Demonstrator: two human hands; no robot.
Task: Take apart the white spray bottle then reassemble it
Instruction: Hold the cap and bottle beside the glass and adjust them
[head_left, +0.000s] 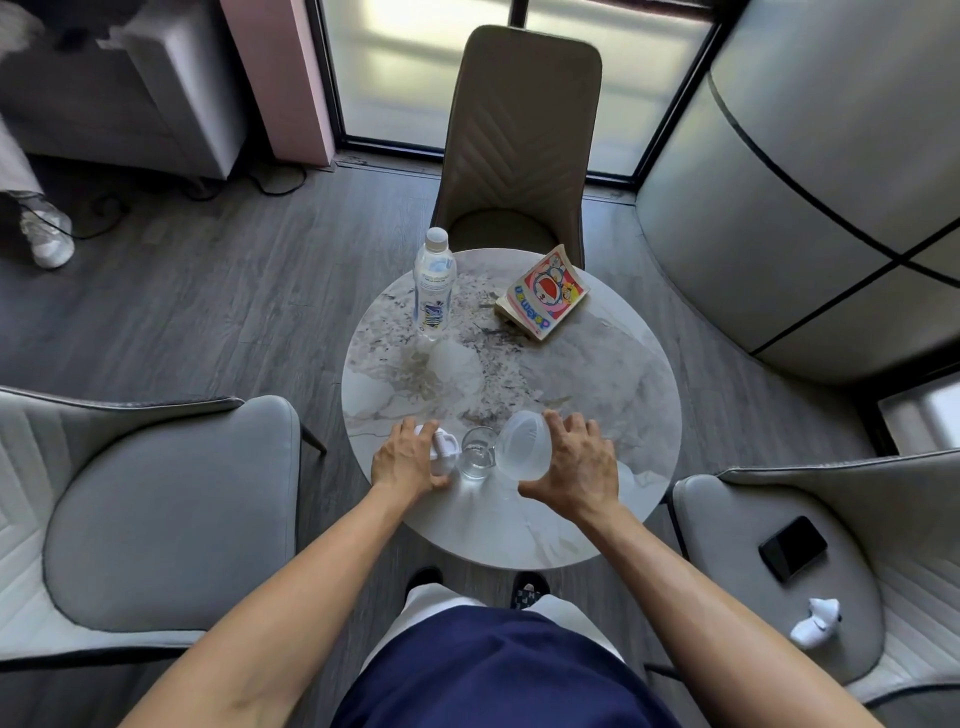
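The white spray head lies on the round marble table under my left hand, whose fingers close over it. A translucent white bottle body lies tilted beside my right hand. That hand's fingers curl against the bottle's right side. Between the two hands stands a small clear glass. The spray head and the bottle body are apart.
A water bottle stands at the table's far left and a comic book lies at the far right. Grey chairs flank the table; the right one holds a black phone and a white earbud case. A brown chair stands beyond.
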